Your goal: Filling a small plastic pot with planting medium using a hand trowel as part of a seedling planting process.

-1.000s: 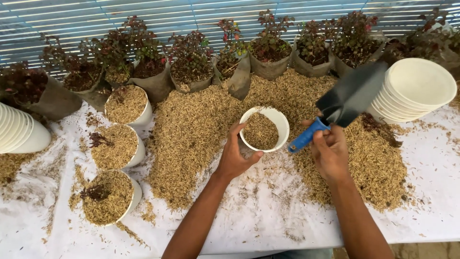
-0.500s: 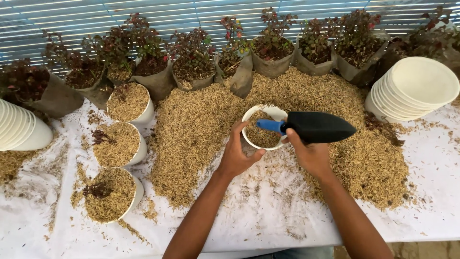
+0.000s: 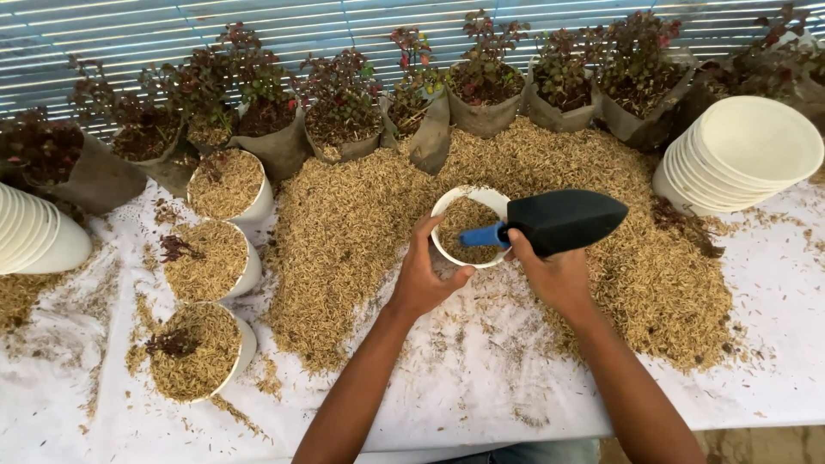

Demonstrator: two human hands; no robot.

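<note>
Your left hand (image 3: 427, 279) is curled around the near-left rim of the white pot (image 3: 468, 225), steadying it on the counter (image 3: 481, 387). Your right hand (image 3: 550, 273), just right of the pot, grips the black trowel (image 3: 563, 220), its blue handle end poking down into the husks inside, its long axis lying left to right. Beyond, husk (image 3: 361, 223) is heaped towards the far edge's potted plants (image 3: 481, 86).

the stack of white round pots (image 3: 34, 236) at the left is cut off by the frame edge. the black scoop with a blue handle (image 3: 550, 222) hides the right hand's (image 3: 554, 275) fingertips and part of the small white pot's (image 3: 447, 206) rim. both forearms leave the bottom edge.
</note>
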